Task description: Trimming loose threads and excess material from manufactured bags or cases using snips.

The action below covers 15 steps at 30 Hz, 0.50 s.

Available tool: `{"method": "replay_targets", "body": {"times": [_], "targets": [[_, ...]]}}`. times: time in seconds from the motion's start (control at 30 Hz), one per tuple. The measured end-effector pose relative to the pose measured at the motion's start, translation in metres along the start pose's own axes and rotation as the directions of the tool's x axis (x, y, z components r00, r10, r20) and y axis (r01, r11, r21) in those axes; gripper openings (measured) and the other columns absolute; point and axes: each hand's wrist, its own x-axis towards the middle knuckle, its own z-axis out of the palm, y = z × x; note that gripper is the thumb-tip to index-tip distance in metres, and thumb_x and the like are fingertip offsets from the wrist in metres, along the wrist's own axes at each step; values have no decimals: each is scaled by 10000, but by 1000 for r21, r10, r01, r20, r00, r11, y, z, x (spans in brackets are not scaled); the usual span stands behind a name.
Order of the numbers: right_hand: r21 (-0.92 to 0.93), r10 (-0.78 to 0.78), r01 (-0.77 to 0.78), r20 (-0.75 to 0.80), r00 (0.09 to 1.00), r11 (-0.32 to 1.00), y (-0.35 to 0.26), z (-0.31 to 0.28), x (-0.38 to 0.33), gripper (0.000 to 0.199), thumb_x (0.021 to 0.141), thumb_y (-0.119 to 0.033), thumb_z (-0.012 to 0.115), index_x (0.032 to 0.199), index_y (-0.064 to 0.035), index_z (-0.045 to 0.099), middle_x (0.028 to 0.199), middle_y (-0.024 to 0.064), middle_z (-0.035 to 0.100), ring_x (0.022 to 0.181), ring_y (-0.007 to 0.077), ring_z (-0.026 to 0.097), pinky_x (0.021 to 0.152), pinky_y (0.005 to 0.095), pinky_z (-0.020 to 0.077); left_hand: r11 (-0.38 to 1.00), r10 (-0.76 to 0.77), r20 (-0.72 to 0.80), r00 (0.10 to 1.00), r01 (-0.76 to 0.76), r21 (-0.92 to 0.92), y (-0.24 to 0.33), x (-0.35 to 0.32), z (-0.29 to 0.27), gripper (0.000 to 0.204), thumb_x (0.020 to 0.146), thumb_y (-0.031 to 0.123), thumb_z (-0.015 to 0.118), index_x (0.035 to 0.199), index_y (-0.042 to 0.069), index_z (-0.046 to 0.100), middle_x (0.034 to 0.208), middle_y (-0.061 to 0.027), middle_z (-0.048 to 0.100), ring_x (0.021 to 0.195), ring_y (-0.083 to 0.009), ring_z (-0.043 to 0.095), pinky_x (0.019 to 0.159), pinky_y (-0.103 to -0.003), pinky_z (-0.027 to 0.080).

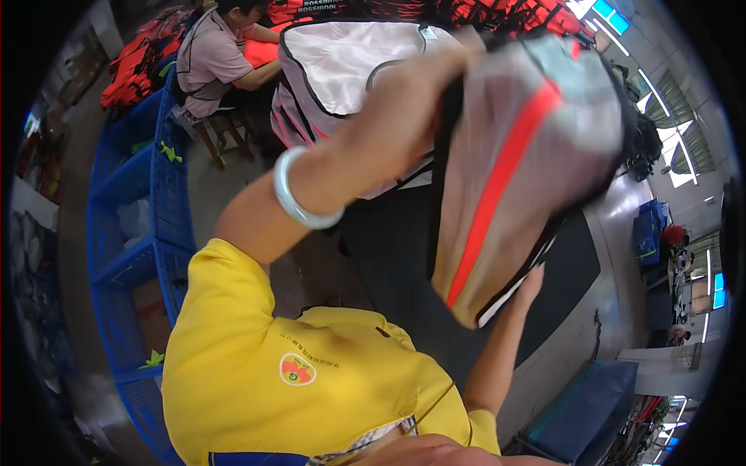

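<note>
A grey fabric bag piece point(513, 155) with black edging and a bright red stripe is held up in front of me, blurred and tilted. My right hand point(531, 286) is closed on its lower right edge, near a white strip; most of the fingers are behind the cloth. My left hand point(454, 66) reaches far up to the upper left edge of the piece. Motion smears its fingers, so their grip cannot be made out. Beyond my left arm lies a stack of similar pieces point(342, 66) with shiny white lining and black binding.
Below the piece is a dark tabletop point(404, 256). Blue plastic crates point(167, 202) stand at the left. A co-worker point(221, 62) sits at the far left, handling red cloth. Red bags point(144, 66) are heaped behind. A blue covered block point(583, 412) sits at the lower right.
</note>
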Motion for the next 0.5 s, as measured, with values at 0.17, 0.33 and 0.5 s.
{"method": "replay_targets", "body": {"times": [0.17,0.33,0.5], "targets": [[122,-29,23,54,998,992,-129,185,100,192,903,-100,569,1032,40,601,965,127,647,894,207,656,808,325,522,879,476,332,814,-434,-195,96,46,-111,424,1012,376,435,1342,111,434,1425,-112,432,1366,-362,329,988,-578,368],[-118,27,-6,179,983,993,-98,348,116,183,882,-83,528,923,96,528,827,171,640,670,267,686,606,373,608,863,443,-457,772,-228,450,49,43,-208,727,948,529,471,1456,34,309,1445,-88,409,1329,-222,372,1075,-373,310],[-37,186,-183,180,966,982,-41,365,136,206,901,-126,522,941,76,507,836,165,607,727,260,661,661,412,601,913,119,-477,871,93,398,-7,66,-260,726,919,579,505,1491,194,279,1484,-2,340,1333,-206,308,1083,-449,225]]}}
